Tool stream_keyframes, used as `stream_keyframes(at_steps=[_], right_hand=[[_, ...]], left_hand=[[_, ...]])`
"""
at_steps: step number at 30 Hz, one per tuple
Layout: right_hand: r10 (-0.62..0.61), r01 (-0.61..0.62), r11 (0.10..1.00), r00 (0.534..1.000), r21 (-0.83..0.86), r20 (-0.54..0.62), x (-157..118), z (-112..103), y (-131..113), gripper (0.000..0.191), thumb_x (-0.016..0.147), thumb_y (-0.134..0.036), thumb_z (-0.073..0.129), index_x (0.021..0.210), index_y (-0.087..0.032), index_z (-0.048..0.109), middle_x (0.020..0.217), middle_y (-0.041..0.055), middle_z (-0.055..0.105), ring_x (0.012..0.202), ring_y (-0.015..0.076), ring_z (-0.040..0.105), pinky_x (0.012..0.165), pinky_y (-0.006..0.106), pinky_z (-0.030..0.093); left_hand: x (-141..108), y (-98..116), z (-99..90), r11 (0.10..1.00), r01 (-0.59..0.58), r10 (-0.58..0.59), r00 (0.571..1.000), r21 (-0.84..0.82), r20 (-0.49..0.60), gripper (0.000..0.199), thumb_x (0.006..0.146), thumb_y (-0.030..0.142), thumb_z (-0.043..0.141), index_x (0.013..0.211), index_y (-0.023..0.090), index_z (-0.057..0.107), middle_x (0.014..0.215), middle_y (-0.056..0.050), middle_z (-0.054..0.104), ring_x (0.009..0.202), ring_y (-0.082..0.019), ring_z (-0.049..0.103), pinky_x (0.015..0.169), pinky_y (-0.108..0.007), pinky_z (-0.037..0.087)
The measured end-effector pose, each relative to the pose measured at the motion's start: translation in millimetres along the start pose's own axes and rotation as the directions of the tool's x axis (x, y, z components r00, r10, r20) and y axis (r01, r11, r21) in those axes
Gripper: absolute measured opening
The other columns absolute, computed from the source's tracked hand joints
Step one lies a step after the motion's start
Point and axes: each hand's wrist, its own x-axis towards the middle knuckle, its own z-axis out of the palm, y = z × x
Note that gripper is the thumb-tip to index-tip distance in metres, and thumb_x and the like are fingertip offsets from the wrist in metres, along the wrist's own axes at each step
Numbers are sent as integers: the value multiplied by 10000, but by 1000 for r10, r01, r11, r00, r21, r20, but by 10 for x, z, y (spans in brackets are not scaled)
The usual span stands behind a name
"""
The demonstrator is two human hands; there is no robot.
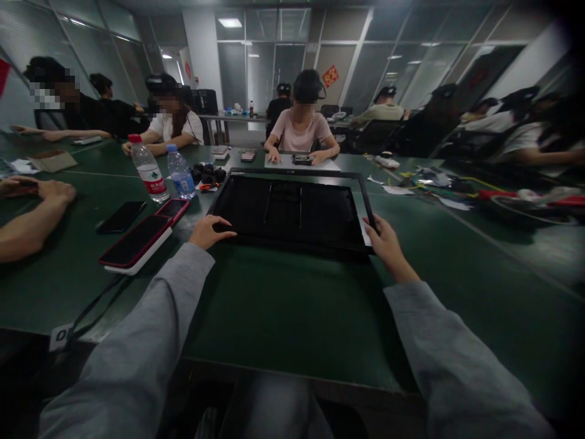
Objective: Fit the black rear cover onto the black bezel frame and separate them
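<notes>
A thin black rectangular frame, like a monitor bezel, is held over the green table in front of me. Within its outline shows a dark flat panel with two pale upright lines; whether the two are joined I cannot tell. My left hand pinches the frame's near left corner between thumb and fingers. At the right side, near the front corner, my right hand grips the frame with its thumb on the inner edge. A strip of white shows inside the frame beside that thumb.
Left of the frame are a red-capped bottle, a blue-capped bottle, a dark phone and red-edged phones. A co-worker's hand rests far left. Cables and scraps lie right. Another person sits opposite.
</notes>
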Motion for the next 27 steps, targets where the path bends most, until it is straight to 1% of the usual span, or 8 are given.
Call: stream_keyframes(at_steps=[4,13,15,17,19,20,22,27], right_hand=[[-14,10,984,1000,-178,-20,-92,120,42,519,894,-423,531,1359,-196,573,1319,161,656,1274,348,606,1126,574,448],[8,-10,970,1000,-244,-7,-168,152,72,560,891,-392,503,1403,-176,571,1294,166,675,1210,356,635,1089,568,475],[-4,0,972,1000,-237,-18,-162,148,81,546,886,-399,528,1380,-178,598,1288,158,684,1218,348,634,1094,553,478],[-26,22,973,1000,-229,-14,-149,135,106,536,872,-404,558,1358,-186,625,1275,143,697,1214,336,640,1098,539,482],[-37,38,972,999,-231,10,-128,119,150,550,856,-398,569,1352,-171,635,1282,144,700,1201,333,650,1096,537,486],[-39,43,971,999,-235,23,-115,113,177,561,850,-394,569,1355,-158,634,1291,151,697,1197,334,654,1095,539,487],[-41,49,968,999,-246,35,-86,106,228,574,850,-385,567,1365,-137,628,1305,167,691,1196,337,658,1098,541,485],[-25,31,963,999,-269,25,0,115,286,580,873,-320,522,1404,-104,611,1367,177,659,1260,325,634,1128,508,468]], left_hand=[[-10,-73,-17,999,-20,19,999,46,32,384,640,589,876,822,268,771,1017,-78,750,1110,-313,619,1007,-486,473],[-18,-59,-25,995,-48,39,994,89,100,367,658,594,870,796,269,769,1108,-77,731,1216,-315,548,1090,-538,398],[5,-94,-31,996,-71,68,996,58,66,342,728,578,826,850,262,774,1162,-75,719,1227,-295,556,1130,-531,375],[32,-169,-20,998,-60,61,997,14,-55,330,813,531,761,981,248,773,1231,-86,701,1244,-277,570,1157,-507,370],[59,-278,9,999,38,-45,977,-40,-208,380,860,470,713,1139,215,743,1303,-114,674,1256,-276,585,1146,-481,405],[72,-338,29,990,114,-130,963,-81,-234,422,864,445,705,1201,192,723,1330,-134,664,1236,-277,606,1117,-467,442],[100,-449,71,956,239,-270,943,-169,-194,494,842,404,724,1265,149,696,1326,-160,676,1160,-277,659,1053,-445,504],[160,-542,115,921,336,-368,917,-195,-156,510,808,343,725,1263,116,711,1182,-137,755,1034,-251,714,958,-379,556]])
